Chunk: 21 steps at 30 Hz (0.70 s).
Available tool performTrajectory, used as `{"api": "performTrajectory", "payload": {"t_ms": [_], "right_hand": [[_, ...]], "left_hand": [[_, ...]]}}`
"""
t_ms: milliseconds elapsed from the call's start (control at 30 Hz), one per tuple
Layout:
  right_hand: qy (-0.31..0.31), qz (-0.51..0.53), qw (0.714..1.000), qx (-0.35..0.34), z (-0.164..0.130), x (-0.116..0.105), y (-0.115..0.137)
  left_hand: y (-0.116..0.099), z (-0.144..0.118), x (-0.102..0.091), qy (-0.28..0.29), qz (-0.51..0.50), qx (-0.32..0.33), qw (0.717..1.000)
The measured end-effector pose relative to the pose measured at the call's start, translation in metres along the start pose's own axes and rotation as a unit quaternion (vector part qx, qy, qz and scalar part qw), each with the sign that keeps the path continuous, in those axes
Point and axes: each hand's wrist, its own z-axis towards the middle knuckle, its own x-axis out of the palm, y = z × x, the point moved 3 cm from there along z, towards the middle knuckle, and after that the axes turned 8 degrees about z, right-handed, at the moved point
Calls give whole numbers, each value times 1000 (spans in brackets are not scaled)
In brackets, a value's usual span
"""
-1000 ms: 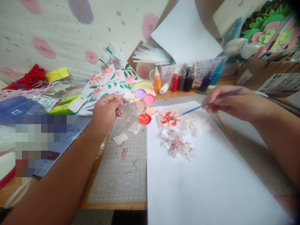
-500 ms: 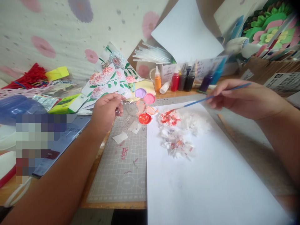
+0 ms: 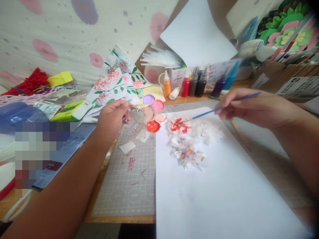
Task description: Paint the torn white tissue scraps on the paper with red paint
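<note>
My right hand [image 3: 239, 104] pinches a thin blue paintbrush [image 3: 204, 113]. The brush tip meets a crumpled white tissue flower [image 3: 179, 126] daubed with red. Two more tissue flowers stand close by: a plain white one [image 3: 208, 130] to the right and one with faint purple and orange marks [image 3: 189, 152] below. All three rest on a large white sheet of paper [image 3: 199, 199]. With closed fingers my left hand [image 3: 113, 116] grips the edge of a clear round paint palette [image 3: 139, 114]. Its wells hold purple, pink, pale orange and red paint [image 3: 153, 126].
A grey cutting mat [image 3: 119, 186] with two paper scraps lies under the sheet. Behind stand several paint bottles [image 3: 185, 87]. Finished flower pictures [image 3: 112, 83] lie at the back left, beside a phone [image 3: 64, 156]. A cardboard box [image 3: 286, 76] is at the right.
My right hand has shifted slightly left and down, taking the brush tip further into the red-daubed flower. My left hand and the palette hold nearly still.
</note>
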Motion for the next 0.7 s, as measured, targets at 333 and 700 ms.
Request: {"api": "performTrajectory", "payload": {"t_ms": [333, 700], "right_hand": [[-6, -16, 1000, -5, 1, 1, 0], [-26, 14, 999, -21, 2, 4, 1]], "left_hand": [[2, 1, -1, 3, 2, 13, 1000], [2, 2, 0, -1, -3, 12, 1000]]}}
